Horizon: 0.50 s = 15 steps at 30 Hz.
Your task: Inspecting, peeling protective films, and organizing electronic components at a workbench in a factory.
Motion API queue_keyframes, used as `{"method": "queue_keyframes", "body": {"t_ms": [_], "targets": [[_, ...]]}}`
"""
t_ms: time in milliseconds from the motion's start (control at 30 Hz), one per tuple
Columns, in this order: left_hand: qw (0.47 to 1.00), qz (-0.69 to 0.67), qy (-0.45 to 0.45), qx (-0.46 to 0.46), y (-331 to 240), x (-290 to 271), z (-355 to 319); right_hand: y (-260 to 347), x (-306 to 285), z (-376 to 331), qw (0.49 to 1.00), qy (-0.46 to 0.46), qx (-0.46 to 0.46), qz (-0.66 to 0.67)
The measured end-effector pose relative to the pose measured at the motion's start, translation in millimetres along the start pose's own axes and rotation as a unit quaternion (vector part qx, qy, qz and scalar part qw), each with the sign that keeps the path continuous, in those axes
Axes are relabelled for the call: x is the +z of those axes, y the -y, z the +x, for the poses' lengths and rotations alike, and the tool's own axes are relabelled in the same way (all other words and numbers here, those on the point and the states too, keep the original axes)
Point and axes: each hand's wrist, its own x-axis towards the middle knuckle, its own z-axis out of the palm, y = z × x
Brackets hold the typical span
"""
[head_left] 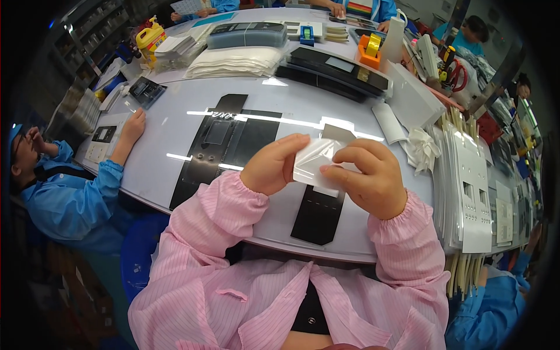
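Observation:
My left hand [269,166] grips a small glossy sheet of clear film [308,167] by its left edge, thumb on top. At the sheet's right side, my right hand [378,179] has thumb and forefinger pinched on the film. Both hands are raised over the table. Beneath them lies a narrow black panel [317,220], partly hidden by the hands and film. To its left rest a long black panel [201,153] with a window and small holes, and a wider dark piece [256,137] beside it.
Wrapped black panels [335,74] and stacked white sheets [233,63] line the back. An orange tape dispenser [369,51], a white roll [387,122] and crumpled white material [421,150] stand right. White panels [466,192] crowd the right edge. A co-worker's hand [134,125] rests left.

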Motion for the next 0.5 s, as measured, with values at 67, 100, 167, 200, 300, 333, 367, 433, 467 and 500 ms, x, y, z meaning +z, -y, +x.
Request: {"method": "queue_keyframes", "body": {"t_ms": [67,100,167,200,300,333,367,433,467,500], "targets": [[0.999,-0.043,0.008,0.008,-11.9,-9.6,-0.4,-3.6,-5.8,-1.6,0.999,0.003,0.016,0.030],[0.997,-0.064,0.021,0.023,-16.0,-18.2,0.4,-5.1,-8.5,-1.8,0.997,-0.006,0.040,0.060],[0.995,-0.086,0.034,0.036,-22.3,-34.1,0.5,-10.4,-12.5,-7.3,0.986,-0.032,0.088,0.138],[0.992,-0.113,0.016,0.056,-25.0,-41.5,-0.2,-13.3,-16.4,-8.5,0.986,-0.031,0.091,0.138],[0.989,-0.104,-0.050,0.097,-33.3,-39.7,-0.7,-27.9,-28.3,-19.2,0.936,-0.177,0.188,0.240],[0.986,-0.065,-0.098,0.121,-36.3,-36.4,-0.3,-35.5,-31.0,-28.8,0.907,-0.224,0.226,0.275],[0.984,-0.058,-0.093,0.140,-40.7,-40.7,-1.9,-40.5,-33.0,-32.2,0.882,-0.258,0.239,0.313],[0.969,-0.061,-0.108,0.212,-47.2,-46.5,-6.7,-38.8,-37.5,-38.6,0.849,-0.265,0.317,0.329],[0.961,-0.078,-0.095,0.247,-50.2,-47.3,-9.4,-36.7,-37.3,-41.4,0.831,-0.252,0.362,0.339],[0.959,-0.089,-0.046,0.264,-52.5,-47.3,-13.3,-33.6,-35.6,-43.9,0.828,-0.251,0.370,0.339]]}}
